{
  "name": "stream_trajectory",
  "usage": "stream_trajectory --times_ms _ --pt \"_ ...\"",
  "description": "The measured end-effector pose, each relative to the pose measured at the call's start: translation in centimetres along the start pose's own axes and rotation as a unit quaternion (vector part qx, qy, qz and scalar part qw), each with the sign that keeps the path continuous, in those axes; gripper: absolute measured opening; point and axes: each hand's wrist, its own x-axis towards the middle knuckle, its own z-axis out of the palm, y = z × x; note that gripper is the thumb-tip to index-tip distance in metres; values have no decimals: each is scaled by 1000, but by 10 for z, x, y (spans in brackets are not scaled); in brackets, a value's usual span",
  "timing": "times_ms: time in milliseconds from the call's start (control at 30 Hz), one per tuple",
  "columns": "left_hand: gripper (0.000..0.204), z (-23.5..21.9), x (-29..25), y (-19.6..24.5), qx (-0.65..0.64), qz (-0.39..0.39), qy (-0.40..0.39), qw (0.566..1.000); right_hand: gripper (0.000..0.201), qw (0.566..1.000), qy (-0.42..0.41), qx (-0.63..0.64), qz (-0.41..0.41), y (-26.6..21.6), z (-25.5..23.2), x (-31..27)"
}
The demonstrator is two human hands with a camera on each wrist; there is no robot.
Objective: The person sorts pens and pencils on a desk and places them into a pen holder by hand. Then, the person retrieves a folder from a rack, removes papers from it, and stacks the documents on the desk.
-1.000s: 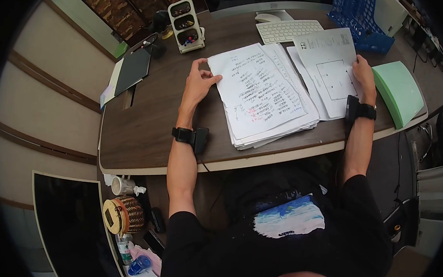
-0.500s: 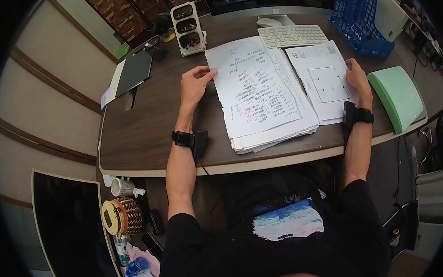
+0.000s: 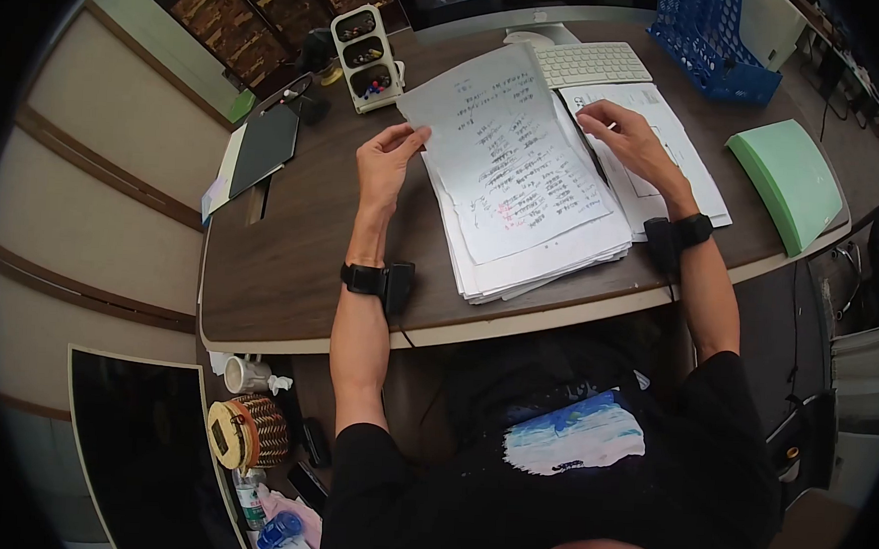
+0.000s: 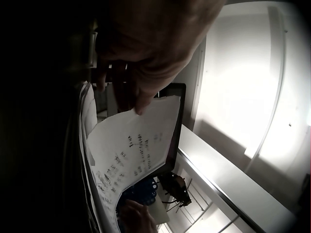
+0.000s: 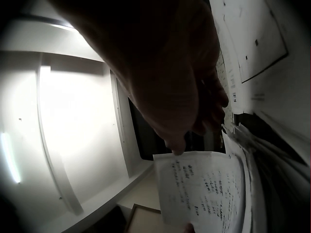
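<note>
A handwritten sheet (image 3: 478, 117) is lifted at its upper part above a stack of papers (image 3: 519, 269). My left hand (image 3: 382, 172) pinches its left edge between thumb and fingers; the left wrist view shows that hand (image 4: 150, 53) at the edge of the raised sheet (image 4: 131, 141). Beside the stack's upper right, my right hand (image 3: 637, 151) hovers with loosely bent fingers over a page with a printed diagram (image 3: 697, 189). In the right wrist view my right hand (image 5: 165, 87) has its thumb near the top edge of the handwritten sheet (image 5: 194, 184); contact is unclear.
A white keyboard (image 3: 595, 64) and a monitor (image 3: 513, 5) stand behind the papers. A pen holder (image 3: 368, 57) is at the back left. To the right are a green box (image 3: 790, 184) and a blue rack (image 3: 714, 65). A dark folder (image 3: 264, 146) lies far left.
The right hand has let go of the diagram page, now lying flat, and moved left toward the stack. The handwritten sheet's upper part has risen with the left hand on its edge.
</note>
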Motion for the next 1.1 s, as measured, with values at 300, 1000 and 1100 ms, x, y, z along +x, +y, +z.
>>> stream_trajectory --times_ms 300,1000,1100 --pt "26 9 3 6 -45 -27 -15 999 53 1000 -14 0 5 -3 16 5" --pt "81 6 1 -17 325 3 -80 943 32 982 132 -126 45 84 -57 12" --pt "83 4 1 -16 309 -3 -84 947 36 970 135 -172 109 97 -75 10"
